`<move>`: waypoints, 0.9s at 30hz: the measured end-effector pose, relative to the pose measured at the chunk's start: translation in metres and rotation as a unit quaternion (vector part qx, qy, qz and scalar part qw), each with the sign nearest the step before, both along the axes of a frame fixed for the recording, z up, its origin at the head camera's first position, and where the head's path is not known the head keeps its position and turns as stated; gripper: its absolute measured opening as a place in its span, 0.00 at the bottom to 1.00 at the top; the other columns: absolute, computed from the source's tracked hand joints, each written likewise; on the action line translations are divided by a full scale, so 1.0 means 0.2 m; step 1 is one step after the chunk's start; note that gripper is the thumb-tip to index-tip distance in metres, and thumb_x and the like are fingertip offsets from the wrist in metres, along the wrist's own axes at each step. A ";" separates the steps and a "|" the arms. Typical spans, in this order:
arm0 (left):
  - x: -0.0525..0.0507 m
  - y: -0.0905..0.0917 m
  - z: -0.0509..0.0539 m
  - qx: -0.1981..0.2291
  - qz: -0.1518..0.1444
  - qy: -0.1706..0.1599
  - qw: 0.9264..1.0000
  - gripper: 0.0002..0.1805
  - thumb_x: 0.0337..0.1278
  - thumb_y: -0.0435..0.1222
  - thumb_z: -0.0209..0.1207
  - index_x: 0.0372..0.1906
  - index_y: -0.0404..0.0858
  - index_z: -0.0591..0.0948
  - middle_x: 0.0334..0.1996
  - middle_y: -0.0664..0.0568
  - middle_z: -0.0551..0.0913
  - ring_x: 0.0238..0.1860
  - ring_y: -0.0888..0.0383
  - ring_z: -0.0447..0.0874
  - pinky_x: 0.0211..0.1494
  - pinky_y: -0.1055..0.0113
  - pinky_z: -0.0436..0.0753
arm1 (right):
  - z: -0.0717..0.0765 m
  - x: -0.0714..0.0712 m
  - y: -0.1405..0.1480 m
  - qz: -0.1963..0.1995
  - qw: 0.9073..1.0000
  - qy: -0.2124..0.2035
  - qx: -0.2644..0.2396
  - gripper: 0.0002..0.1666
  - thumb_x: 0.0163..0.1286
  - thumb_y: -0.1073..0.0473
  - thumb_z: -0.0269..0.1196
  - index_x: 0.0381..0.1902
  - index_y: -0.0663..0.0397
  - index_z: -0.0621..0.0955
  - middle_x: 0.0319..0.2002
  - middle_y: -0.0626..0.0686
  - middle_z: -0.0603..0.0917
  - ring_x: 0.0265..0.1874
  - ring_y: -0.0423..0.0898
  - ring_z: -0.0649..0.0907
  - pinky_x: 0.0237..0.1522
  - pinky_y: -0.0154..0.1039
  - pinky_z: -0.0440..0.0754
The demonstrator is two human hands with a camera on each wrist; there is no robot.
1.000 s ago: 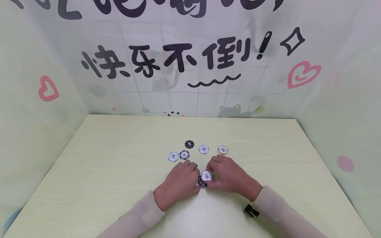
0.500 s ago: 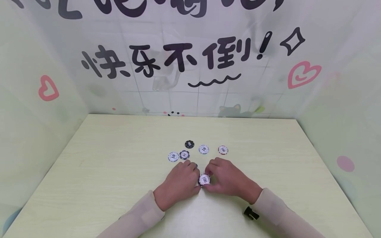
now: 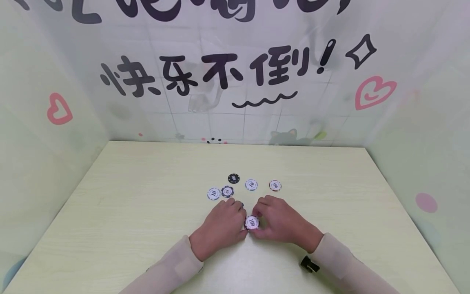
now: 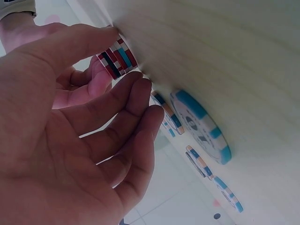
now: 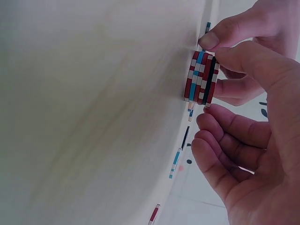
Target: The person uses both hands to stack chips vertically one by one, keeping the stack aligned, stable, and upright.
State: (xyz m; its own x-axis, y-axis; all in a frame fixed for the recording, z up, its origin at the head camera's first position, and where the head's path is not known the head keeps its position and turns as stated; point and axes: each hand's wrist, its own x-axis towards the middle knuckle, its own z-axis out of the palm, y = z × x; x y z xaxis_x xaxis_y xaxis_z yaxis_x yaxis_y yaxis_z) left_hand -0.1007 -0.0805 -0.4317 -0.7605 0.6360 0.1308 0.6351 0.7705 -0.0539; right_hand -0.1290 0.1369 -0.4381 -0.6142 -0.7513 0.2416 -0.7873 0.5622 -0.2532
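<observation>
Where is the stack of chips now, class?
In the head view, the stack of chips stands just right of centre, between the left hand and the right hand.

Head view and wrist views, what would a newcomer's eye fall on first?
Probably the big, bold black lettering across the pale printed backdrop behind the pale wood-grain tabletop. Next, likely the short stack of round chips with red, white, blue and black edges, between the left hand and right hand. Beyond the hands, a black round chip stands out among paler loose round chips.
</observation>
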 end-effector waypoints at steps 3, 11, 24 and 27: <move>0.00 0.00 0.00 -0.002 -0.001 0.001 1.000 0.15 0.60 0.47 0.76 0.35 0.38 0.89 0.31 0.53 0.82 0.32 0.55 0.72 0.35 0.64 0.74 | 0.00 0.00 0.00 0.000 1.000 0.004 -0.007 0.18 0.62 0.46 0.79 0.37 0.53 0.87 0.31 0.42 0.81 0.33 0.38 0.76 0.37 0.33 0.78; 0.00 0.00 0.00 -0.002 -0.003 0.014 1.000 0.16 0.60 0.48 0.76 0.34 0.38 0.89 0.30 0.53 0.82 0.32 0.55 0.74 0.35 0.63 0.75 | 0.00 -0.01 0.02 -0.019 0.999 -0.015 -0.034 0.14 0.70 0.47 0.72 0.37 0.53 0.89 0.34 0.45 0.86 0.36 0.41 0.80 0.41 0.38 0.81; 0.00 0.01 0.01 -0.006 0.005 -0.007 1.000 0.17 0.61 0.48 0.76 0.38 0.36 0.91 0.35 0.51 0.86 0.34 0.54 0.74 0.36 0.62 0.76 | 0.00 -0.09 0.08 -0.050 0.999 -0.010 -0.016 0.12 0.73 0.55 0.68 0.40 0.60 0.90 0.40 0.51 0.88 0.42 0.50 0.86 0.48 0.47 0.87; 0.00 0.01 0.01 -0.010 0.005 -0.010 1.000 0.18 0.62 0.48 0.75 0.39 0.36 0.91 0.36 0.50 0.86 0.35 0.54 0.75 0.37 0.62 0.77 | 0.00 -0.11 0.10 -0.063 0.998 -0.005 -0.003 0.12 0.72 0.56 0.69 0.41 0.61 0.90 0.41 0.53 0.88 0.45 0.52 0.87 0.51 0.49 0.87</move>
